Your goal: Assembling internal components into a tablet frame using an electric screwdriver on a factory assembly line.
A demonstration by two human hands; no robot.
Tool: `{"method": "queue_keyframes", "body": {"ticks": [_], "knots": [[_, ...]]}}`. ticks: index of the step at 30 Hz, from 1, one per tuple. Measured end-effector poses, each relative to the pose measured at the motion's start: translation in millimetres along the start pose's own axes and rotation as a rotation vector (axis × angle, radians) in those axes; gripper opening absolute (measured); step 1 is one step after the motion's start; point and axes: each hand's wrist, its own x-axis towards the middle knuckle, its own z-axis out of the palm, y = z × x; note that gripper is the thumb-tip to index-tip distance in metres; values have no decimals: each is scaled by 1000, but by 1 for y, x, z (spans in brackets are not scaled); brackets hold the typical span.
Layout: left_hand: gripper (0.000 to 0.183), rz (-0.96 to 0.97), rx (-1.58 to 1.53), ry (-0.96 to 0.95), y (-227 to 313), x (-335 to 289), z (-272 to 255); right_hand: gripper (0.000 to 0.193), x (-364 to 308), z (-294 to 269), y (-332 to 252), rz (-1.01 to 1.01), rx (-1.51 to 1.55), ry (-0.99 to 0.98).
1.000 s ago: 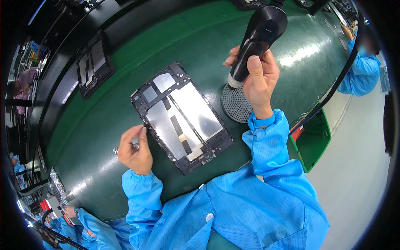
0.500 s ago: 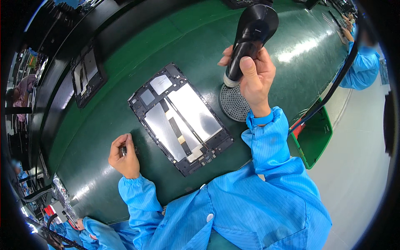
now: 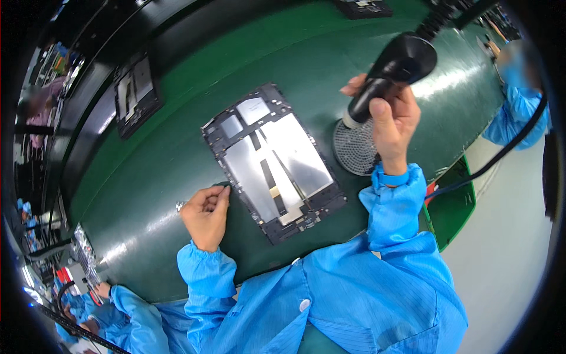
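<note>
A tablet point(image 3: 240, 180) with its back off lies slantwise on the green bench, its silvery plates and dark ribbon cables bare. My left hand point(image 3: 206, 215) is closed in a pinch beside the tablet's left edge. A small dark bit shows at its fingertips and a shiny bit at its outer side; what they belong to I cannot make out. My right hand point(image 3: 396, 127) is wrapped round a black hand tool point(image 3: 404, 58) with a rounded body, a pale ring at its lower end and a ribbed sleeve on top. Below that end sits a round perforated grey disc point(image 3: 354, 148).
Another opened tablet point(image 3: 137, 94) leans at the far left, and a dark device point(image 3: 364, 7) lies at the back. A green bin point(image 3: 454, 218) stands beyond the bench's right edge, crossed by a black cable point(image 3: 513, 150). Co-workers in blue sit at right and lower left.
My left hand has moved right, up to the tablet's edge. The right hand still holds the black tool, now lower in view and farther right. The whole view has shifted a little.
</note>
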Motion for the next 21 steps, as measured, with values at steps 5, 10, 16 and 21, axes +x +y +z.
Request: {"method": "queue_keyframes", "body": {"ticks": [5,10,16,21], "knots": [[9,155,254,80,6,2,-5,43,5,-5,-22,60,-235,-90],[7,221,169,166,1,11,-15,45,8,-5,-34,107,-323,-130],[8,216,193,110,6,4,-5,42,5,-7,-38,122,-363,-145],[8,271,235,58,14,6,2,41,7,-5,-38,77,-374,-137]]}}
